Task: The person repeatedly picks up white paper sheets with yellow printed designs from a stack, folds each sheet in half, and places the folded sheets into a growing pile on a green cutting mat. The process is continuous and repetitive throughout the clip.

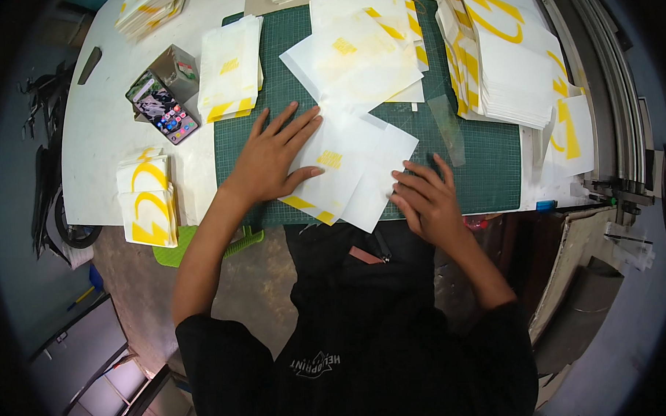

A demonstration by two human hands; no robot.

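A white paper sheet with yellow print [330,180] lies tilted near the front edge of the green cutting mat [482,181]. My left hand [276,153] rests on its left side, fingers spread and stretched out. A plain white sheet [380,181] overlaps it on the right. At that sheet's right edge is my right hand [426,197], its fingers apart and slightly bent; no grip on the paper shows. Just beyond, a loose pile of white and yellow printed sheets [357,68] lies fanned out and meets the nearer papers.
Stacks of printed paper stand at the left [229,65], the near left [148,200] and the right [508,70]. A phone [161,108] leans on a small box [178,70]. A clear strip [448,131] lies on the mat. Metal rails [600,74] run along the right side.
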